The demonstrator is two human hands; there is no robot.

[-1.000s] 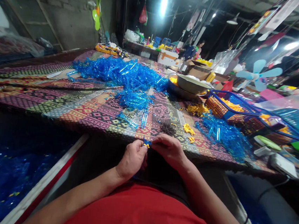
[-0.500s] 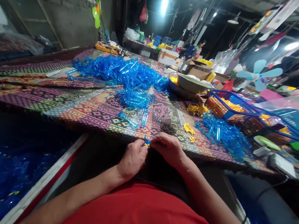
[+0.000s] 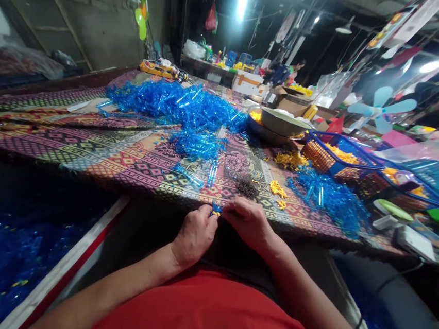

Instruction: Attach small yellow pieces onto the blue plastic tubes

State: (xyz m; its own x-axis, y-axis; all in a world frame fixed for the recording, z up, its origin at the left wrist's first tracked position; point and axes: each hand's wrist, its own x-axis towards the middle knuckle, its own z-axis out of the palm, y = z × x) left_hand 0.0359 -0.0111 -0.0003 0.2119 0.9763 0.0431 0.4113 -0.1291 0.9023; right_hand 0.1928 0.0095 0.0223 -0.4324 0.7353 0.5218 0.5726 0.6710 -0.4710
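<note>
My left hand and my right hand meet just below the front edge of the table. Between their fingertips is a small blue plastic piece with yellow bits, partly hidden by my fingers. Both hands pinch it. Beyond them, a patterned woven mat covers the table, with a small heap of dark pieces and loose yellow plastic pieces nearby. A large tangle of clear blue plastic runners lies farther back.
A metal bowl and a blue-rimmed basket of yellow pieces stand on the right of the table. Bins of blue plastic lie below on my left. A pale blue fan stands at right; a person works far back.
The view has shifted slightly. My hands stay together on the small piece at the table edge, with only slight finger movement.
</note>
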